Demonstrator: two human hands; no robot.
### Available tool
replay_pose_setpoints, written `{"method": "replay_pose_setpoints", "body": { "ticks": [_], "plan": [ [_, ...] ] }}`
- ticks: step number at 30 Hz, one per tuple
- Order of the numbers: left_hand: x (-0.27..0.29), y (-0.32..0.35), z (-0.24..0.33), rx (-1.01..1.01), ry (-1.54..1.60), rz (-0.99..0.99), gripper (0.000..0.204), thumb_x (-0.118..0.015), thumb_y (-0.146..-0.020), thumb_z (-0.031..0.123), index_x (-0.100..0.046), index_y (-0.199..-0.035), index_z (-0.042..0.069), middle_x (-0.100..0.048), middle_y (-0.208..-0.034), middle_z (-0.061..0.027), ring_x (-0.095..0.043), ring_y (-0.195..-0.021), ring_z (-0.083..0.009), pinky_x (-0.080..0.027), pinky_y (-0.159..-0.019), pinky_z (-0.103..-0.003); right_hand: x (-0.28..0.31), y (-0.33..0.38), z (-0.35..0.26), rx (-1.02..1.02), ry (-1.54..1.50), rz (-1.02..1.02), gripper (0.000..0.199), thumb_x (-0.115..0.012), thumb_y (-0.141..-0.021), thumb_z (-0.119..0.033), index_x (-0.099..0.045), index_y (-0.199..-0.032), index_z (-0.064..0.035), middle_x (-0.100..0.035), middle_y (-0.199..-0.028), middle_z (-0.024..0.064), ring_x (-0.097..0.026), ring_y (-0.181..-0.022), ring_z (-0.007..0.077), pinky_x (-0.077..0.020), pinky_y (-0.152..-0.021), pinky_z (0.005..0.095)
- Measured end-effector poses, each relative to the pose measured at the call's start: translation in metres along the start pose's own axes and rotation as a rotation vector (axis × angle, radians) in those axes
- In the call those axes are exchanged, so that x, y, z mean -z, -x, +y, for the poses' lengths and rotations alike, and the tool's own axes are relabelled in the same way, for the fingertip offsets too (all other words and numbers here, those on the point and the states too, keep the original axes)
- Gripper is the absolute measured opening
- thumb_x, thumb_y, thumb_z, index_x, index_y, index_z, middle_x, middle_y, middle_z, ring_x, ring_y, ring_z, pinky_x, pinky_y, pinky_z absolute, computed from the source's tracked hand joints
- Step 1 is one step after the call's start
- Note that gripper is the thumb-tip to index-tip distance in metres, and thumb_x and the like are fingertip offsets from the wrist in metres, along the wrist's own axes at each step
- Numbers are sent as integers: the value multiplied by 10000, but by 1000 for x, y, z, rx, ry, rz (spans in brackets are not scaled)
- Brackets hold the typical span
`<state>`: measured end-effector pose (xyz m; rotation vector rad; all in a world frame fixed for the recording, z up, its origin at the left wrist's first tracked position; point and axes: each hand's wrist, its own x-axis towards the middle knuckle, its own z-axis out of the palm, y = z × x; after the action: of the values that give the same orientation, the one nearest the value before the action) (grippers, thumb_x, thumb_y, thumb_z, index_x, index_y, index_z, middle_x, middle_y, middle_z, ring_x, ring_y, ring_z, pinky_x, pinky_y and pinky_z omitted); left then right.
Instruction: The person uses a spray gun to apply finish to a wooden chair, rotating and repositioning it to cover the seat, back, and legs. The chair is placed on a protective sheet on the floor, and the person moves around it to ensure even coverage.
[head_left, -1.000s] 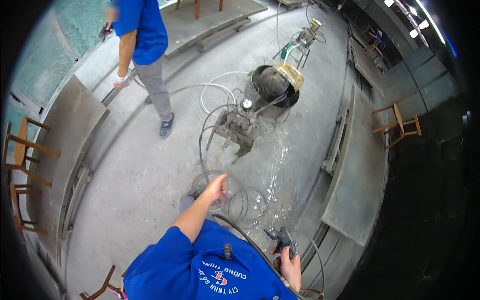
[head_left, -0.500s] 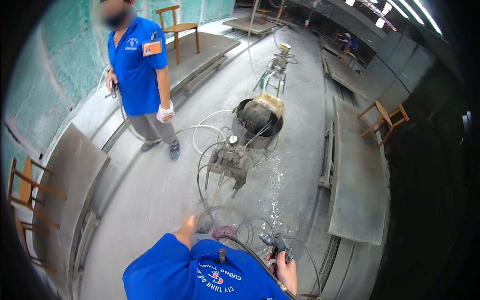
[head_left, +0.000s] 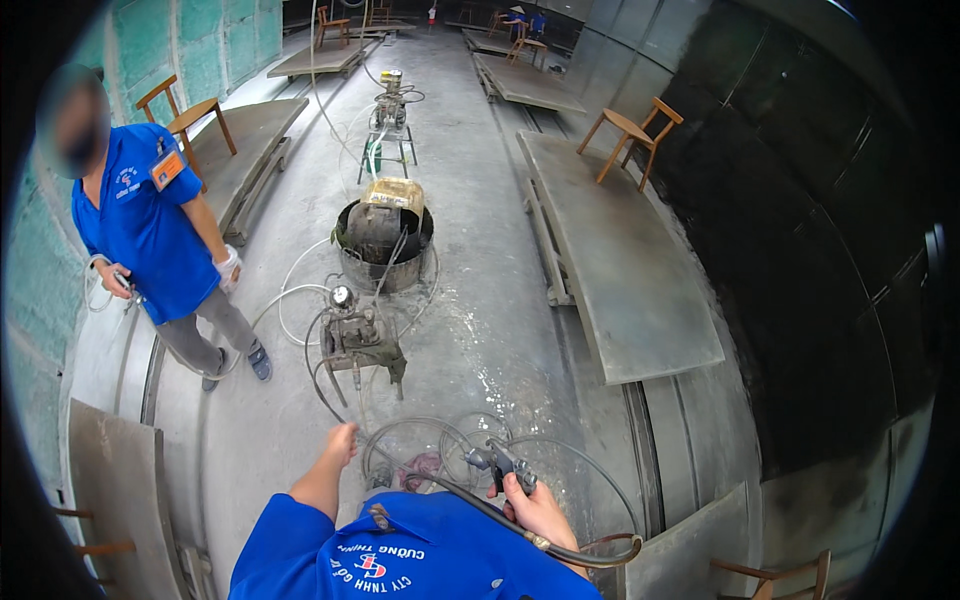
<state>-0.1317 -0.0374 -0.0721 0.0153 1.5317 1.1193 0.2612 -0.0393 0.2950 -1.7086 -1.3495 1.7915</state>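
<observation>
A grey metal spray gun (head_left: 505,462) sits in my right hand (head_left: 538,508), fingers wrapped round its handle. A dark hose (head_left: 475,503) runs along by this hand and loops near my right forearm. My left hand (head_left: 342,443) reaches forward with its fingers closed, where another thin dark hose (head_left: 325,388) from the pump meets them; the fingertips are partly hidden. That pump (head_left: 360,335), stained and topped with a round gauge, stands ahead on the floor. Coiled hoses and a pinkish cloth (head_left: 424,468) lie below, between my hands.
A dark tub (head_left: 385,270) holds a yellowish container (head_left: 395,195); a second pump on a stand (head_left: 390,115) is beyond. At left, a co-worker (head_left: 150,220) holds a spray gun-like tool. Platforms (head_left: 640,270) line both sides, several bearing wooden chairs (head_left: 630,135). Rails run along the floor.
The view has swung to the right, so the pumps, tub and co-worker appear farther left. My left hand has come up to the thin hose; my right still holds the spray gun.
</observation>
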Motion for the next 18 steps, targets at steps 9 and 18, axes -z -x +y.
{"method": "replay_pose_setpoints", "body": {
  "ticks": [9, 18],
  "plan": [
    [-94, 23, -10, 52, -190, -94, 194, -641, -835, 123, -471, -743, 138, -348, -553, 25, -322, -431, -115, -241, -403, -318, 1, 8, 19, 30, -94, 3, 417, -547, -1029, -454, -688, -949, -70, -489, -611, -36, -460, -576, 75, -368, -538, 266],
    [38, 15, -65, -4, -267, 178, 133, -642, -817, 123, -551, -725, 91, -375, -548, -2, -334, -436, -142, -235, -412, -353, -8, 6, 45, 101, -99, 143, 490, -540, -1014, -513, -663, -889, -56, -615, -682, 28, -497, -500, 101, -363, -450, 283]
  ]
}}
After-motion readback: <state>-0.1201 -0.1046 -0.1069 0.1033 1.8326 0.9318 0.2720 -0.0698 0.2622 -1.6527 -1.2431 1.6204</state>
